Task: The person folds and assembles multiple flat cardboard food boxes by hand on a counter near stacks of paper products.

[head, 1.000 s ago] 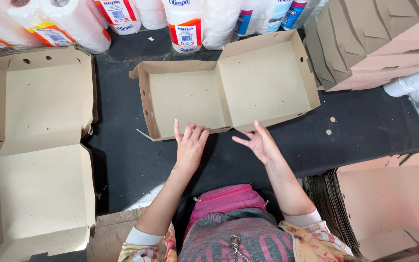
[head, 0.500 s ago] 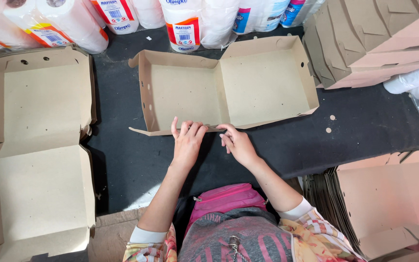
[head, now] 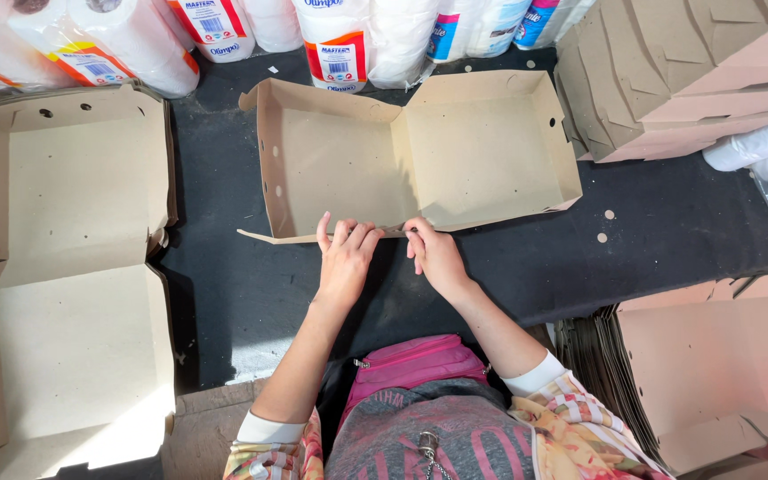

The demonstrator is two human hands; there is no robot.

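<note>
A brown cardboard clamshell box (head: 420, 151) lies open on the black table (head: 651, 240), with its two halves side by side and small round holes in its walls. My left hand (head: 346, 253) presses with its fingers on the near wall of the left half, by the middle fold. My right hand (head: 435, 253) pinches the same near edge just right of the fold. The near left flap (head: 268, 238) lies flat on the table.
A larger open cardboard box (head: 64, 267) lies at the left. Wrapped paper rolls (head: 340, 36) line the far edge. Stacks of flat cardboard blanks sit at the far right (head: 686, 71) and near right (head: 713, 373). Clear plastic bags (head: 766, 169) lie at the right.
The box has slid farther away and to the left. Both hands have closed in on the near edge at the middle fold, and the right hand has moved left.
</note>
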